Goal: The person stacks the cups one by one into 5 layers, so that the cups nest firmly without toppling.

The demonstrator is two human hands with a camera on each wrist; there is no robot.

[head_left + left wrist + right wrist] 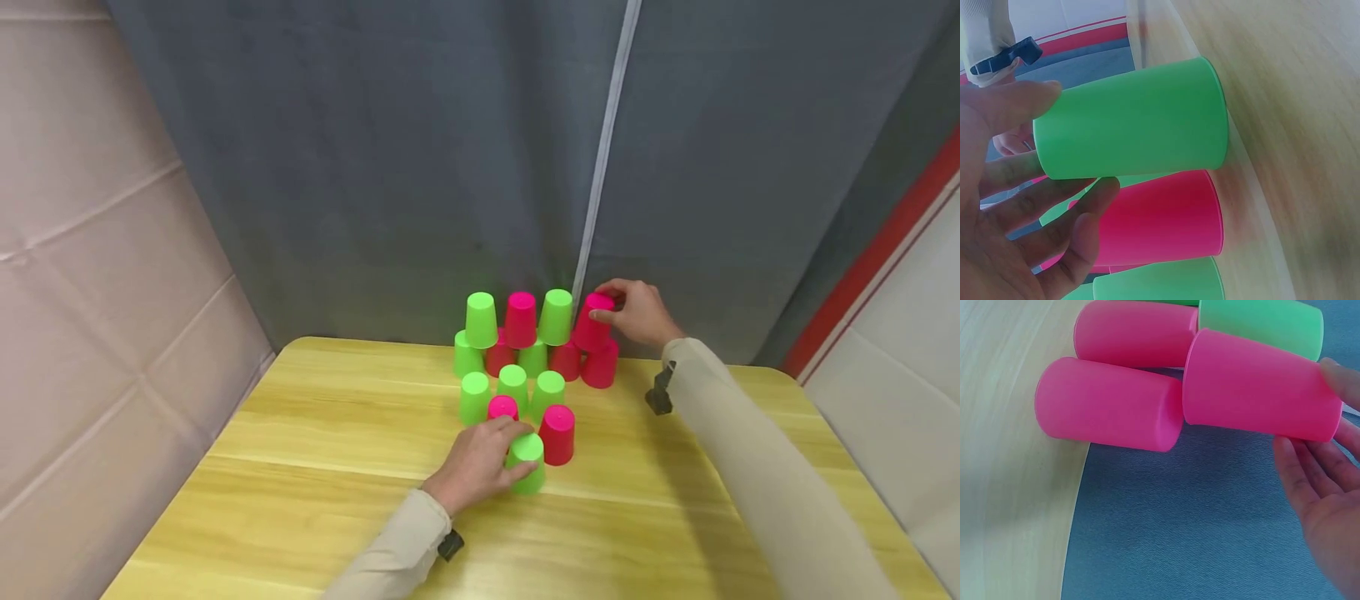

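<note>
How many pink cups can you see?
7 pink cups: two in the back stack's top row, one in the right hand; three below; two in the front group. More may be hidden.

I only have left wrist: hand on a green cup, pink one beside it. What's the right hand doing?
Observer: The right hand grips a pink cup at the right end of the upper row of the back stack.
Operator: Is that cup seated on anything?
Observer: It sits tilted on the pink cup below, at the right end of the bottom row.
Operator: And the green cup I see, where is it in the layout?
Observer: That green cup stands upside down on the table, nearest the person, in front of a small front cluster; the left hand grips it.
</note>
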